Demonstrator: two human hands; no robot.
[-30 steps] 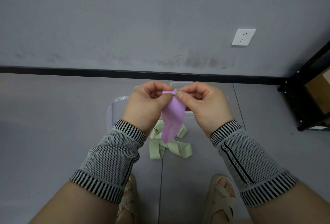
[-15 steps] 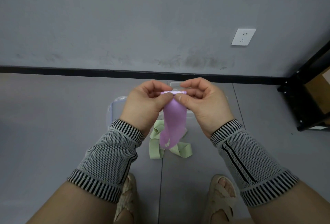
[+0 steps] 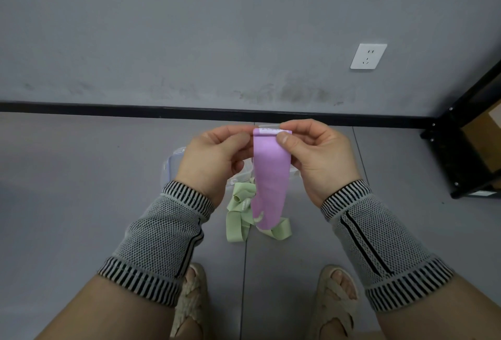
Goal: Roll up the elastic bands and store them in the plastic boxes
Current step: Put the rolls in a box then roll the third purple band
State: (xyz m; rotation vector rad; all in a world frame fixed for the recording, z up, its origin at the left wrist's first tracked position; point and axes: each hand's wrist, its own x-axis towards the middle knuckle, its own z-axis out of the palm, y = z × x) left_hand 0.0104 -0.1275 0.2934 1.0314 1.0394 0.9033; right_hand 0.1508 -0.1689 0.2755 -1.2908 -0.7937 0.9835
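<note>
A purple elastic band (image 3: 269,182) hangs flat in front of me, its top edge folded over and showing white print. My left hand (image 3: 214,161) pinches that top edge at its left corner, and my right hand (image 3: 314,155) pinches it at the right corner. Below, on the grey floor, lie tangled pale green elastic bands (image 3: 241,217). A clear plastic box (image 3: 173,165) sits on the floor behind my hands, mostly hidden by them.
My two sandalled feet (image 3: 336,299) stand at the bottom of the view. A black baseboard (image 3: 108,109) runs along the grey wall ahead, which has a white socket (image 3: 368,56). A black metal shelf (image 3: 461,155) with a cardboard box stands at the right.
My hands have drawn apart a little, and the band's top edge has spread from bunched to flat and wide. More of the band now hangs smooth below my fingers.
</note>
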